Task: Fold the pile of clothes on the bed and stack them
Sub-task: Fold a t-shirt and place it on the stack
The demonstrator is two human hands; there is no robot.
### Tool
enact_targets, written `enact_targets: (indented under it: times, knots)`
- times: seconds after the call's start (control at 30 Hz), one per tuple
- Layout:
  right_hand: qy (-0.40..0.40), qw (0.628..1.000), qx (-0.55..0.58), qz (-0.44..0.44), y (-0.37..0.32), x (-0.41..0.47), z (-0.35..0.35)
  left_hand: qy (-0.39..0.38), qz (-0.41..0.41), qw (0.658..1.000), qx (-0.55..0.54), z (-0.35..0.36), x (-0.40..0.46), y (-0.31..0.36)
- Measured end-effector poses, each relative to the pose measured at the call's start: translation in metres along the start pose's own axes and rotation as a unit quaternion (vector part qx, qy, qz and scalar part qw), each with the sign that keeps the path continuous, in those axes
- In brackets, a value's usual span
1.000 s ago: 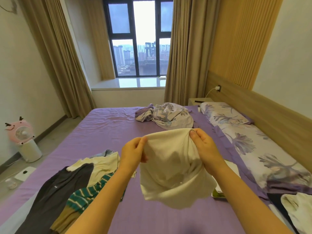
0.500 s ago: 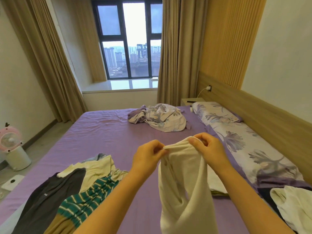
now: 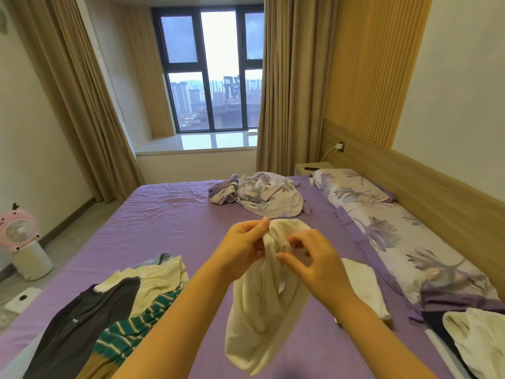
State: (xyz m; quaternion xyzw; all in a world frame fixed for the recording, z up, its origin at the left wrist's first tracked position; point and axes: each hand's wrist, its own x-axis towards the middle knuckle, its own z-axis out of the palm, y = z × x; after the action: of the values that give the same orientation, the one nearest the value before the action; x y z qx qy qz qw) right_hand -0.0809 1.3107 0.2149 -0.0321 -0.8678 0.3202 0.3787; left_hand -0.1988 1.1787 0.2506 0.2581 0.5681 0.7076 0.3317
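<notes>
A cream garment (image 3: 265, 310) hangs bunched in the air above the purple bed (image 3: 175, 212). My left hand (image 3: 241, 247) grips its top edge. My right hand (image 3: 311, 258) pinches the cloth just beside it, the two hands almost touching. At the lower left lies a pile of clothes: a dark grey shirt (image 3: 79, 324), a green striped top (image 3: 131, 332) and a pale yellow one (image 3: 153, 280). A folded white piece (image 3: 363, 285) lies flat to the right, partly behind my right arm.
A crumpled floral sheet (image 3: 265, 195) sits at the bed's far end. Floral pillows (image 3: 382, 220) run along the wooden headboard on the right. White and dark clothes (image 3: 475, 340) lie at the lower right. A pink fan (image 3: 21, 236) stands on the floor at left.
My hands have come together, gathering the cream garment from spread wide into a narrow hanging bunch. The view has tilted up a little.
</notes>
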Motion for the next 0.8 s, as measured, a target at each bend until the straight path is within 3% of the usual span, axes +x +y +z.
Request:
enact_targets:
  times: [0.13, 0.27, 0.43, 0.5, 0.6, 0.73, 0.8]
  knots:
    - [-0.022, 0.988, 0.117, 0.1, -0.004, 0.01, 0.005, -0.007, 0.008, 0.999, -0.031, -0.012, 0.001, 0.007]
    - [0.006, 0.984, 0.125, 0.125, 0.0, 0.022, -0.006, 0.067, 0.026, 0.997, 0.023, -0.036, 0.002, 0.009]
    - [0.045, 0.998, 0.004, 0.052, -0.004, 0.032, -0.009, 0.129, 0.072, 0.975, 0.168, -0.05, 0.004, 0.007]
    - [0.06, 0.998, 0.02, 0.018, -0.009, 0.035, -0.008, 0.163, 0.115, 0.954, 0.225, -0.05, 0.004, 0.006]
    - [0.043, 0.997, 0.057, 0.017, -0.015, 0.037, -0.004, 0.168, 0.16, 0.946, 0.228, -0.04, -0.001, -0.002]
    - [0.028, 0.992, 0.097, 0.071, -0.015, 0.038, -0.002, 0.128, 0.118, 0.937, 0.304, -0.022, -0.007, -0.041]
    - [0.035, 0.988, 0.104, 0.106, -0.01, 0.037, -0.005, 0.145, 0.08, 0.915, 0.368, -0.019, -0.004, -0.057]
